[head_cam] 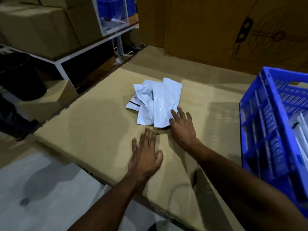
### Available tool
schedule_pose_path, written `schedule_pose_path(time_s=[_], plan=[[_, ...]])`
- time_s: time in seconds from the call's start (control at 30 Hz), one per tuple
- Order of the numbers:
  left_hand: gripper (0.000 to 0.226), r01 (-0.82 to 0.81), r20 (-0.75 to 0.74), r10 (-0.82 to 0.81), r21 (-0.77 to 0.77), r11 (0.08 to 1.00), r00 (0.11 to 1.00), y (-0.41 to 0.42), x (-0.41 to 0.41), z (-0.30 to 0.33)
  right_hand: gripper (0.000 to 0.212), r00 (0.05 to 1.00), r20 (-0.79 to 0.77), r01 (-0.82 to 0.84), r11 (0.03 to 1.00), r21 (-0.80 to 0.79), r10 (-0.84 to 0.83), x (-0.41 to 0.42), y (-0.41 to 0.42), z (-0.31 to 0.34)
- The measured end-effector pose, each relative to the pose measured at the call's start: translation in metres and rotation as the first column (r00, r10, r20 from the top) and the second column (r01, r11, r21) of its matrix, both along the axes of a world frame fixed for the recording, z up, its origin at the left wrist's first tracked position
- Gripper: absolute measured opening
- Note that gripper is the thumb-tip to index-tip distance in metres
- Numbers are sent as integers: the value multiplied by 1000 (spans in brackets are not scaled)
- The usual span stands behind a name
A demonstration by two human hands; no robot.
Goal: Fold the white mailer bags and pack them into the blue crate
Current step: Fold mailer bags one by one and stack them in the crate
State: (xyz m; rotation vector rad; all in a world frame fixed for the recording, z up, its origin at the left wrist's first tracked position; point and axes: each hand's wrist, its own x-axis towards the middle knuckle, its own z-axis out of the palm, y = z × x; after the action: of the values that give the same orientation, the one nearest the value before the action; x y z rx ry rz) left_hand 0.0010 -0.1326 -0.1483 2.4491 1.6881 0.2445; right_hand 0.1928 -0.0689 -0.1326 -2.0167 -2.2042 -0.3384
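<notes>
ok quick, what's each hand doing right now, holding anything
Left hand: open, flat on the cardboard sheet, holding nothing.
Right hand: open, fingers spread on the near edge of the white mailer bags, not gripping.

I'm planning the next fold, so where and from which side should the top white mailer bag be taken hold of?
Probably by its near short edge, coming from the person's side. The top mailer bag lies lengthwise away, its near end overhanging the pile onto the cardboard, where the right hand already rests on it. The left hand lies flat, free to help.
</notes>
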Motion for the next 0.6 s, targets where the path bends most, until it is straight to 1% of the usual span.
schedule_pose_path(time_s=[0.07, 0.13, 0.17, 0.23, 0.3, 0.37, 0.43, 0.47, 0.5, 0.57, 0.6], plan=[[89, 1, 74, -6, 73, 997, 997, -3, 0, 0, 13, 999, -16, -33, 996, 87, 35, -6, -28, -10], [95, 2, 138, -20, 124, 992, 990, -6, -1, 2, 20, 997, -23, -74, 987, 145, 78, -13, -55, -18], [95, 1, 141, -22, 147, 989, 990, -9, 0, 5, 21, 995, -12, -99, 983, 156, 102, -16, -67, -18], [91, 4, 94, -21, 184, 983, 995, -12, -1, 7, 16, 990, 2, -142, 977, 156, 144, -24, -87, -14], [92, 29, 48, -38, 166, 986, 998, -10, -2, 4, 20, 983, -13, -177, 971, 160, 181, -34, -101, -5], [94, 63, -16, -62, 137, 989, 998, -7, -6, -3, 24, 966, -54, -243, 957, 160, 254, -41, -114, 5], [90, 113, -102, -104, 89, 990, 989, -10, -10, -4, 31, 943, -95, -306, 942, 140, 320, -39, -126, 12], [86, 137, -116, -129, 67, 988, 985, -12, -12, -5, 34, 937, -103, -321, 940, 118, 333, -34, -129, 15], [83, 163, -120, -157, 38, 986, 980, -15, -14, -6, 39, 940, -87, -322, 942, 91, 330, -27, -132, 16], [80, 255, -139, -255, -17, 967, 957, -21, -22, -4, 52, 957, -6, -291, 956, 26, 291, -9, -133, 19], [77, 300, -139, -301, -34, 953, 943, -24, -26, 0, 55, 962, 31, -270, 963, -13, 270, 0, -133, 20]])
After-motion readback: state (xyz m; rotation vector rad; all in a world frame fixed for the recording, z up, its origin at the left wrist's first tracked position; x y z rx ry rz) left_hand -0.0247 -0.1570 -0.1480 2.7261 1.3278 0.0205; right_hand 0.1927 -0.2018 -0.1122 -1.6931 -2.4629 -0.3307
